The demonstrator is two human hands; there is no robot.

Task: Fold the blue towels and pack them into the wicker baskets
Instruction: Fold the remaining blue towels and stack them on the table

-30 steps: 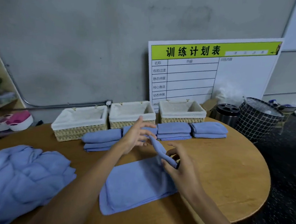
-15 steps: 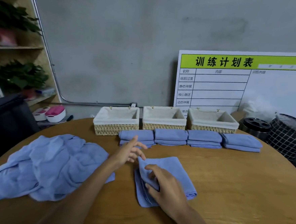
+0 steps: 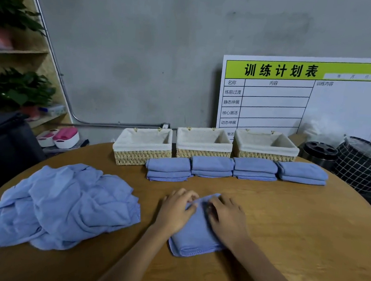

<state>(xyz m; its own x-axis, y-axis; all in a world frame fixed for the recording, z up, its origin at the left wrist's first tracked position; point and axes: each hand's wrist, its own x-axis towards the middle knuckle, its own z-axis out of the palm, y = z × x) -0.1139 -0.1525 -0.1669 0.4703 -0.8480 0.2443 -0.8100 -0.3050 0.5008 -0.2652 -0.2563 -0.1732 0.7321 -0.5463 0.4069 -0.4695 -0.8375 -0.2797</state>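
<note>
The left hand (image 3: 176,212) lies palm down on the folded blue towel (image 3: 196,235), fingers only loosely bent and pressing the cloth flat rather than gripping it, with the fingertips near the towel's far edge. The right hand (image 3: 226,217) rests on the same towel just beside it, also flat with fingers spread and holding nothing; the 2 hands nearly meet over the towel's far end. That towel sits on the wooden table (image 3: 294,235), nearer the person than everything else on it. Taking this towel as the landmark: to its left lies a loose heap of unfolded blue towels (image 3: 61,204), spilling toward the table's left edge. Beyond it, toward the wall, 4 stacks of folded towels (image 3: 235,169) stand in a row, side by side and touching or nearly so. Behind that row are 3 wicker baskets (image 3: 204,144) with pale cloth liners, lined up along the table's far edge; no towels can be seen inside them. Farther back and to the right of the towel, a white board with a green header (image 3: 293,97) leans on the grey wall, and a black wire-grid bin (image 3: 363,161) stands off the table's right end. Far to the left is a wooden shelf with green plants (image 3: 19,89).
</note>
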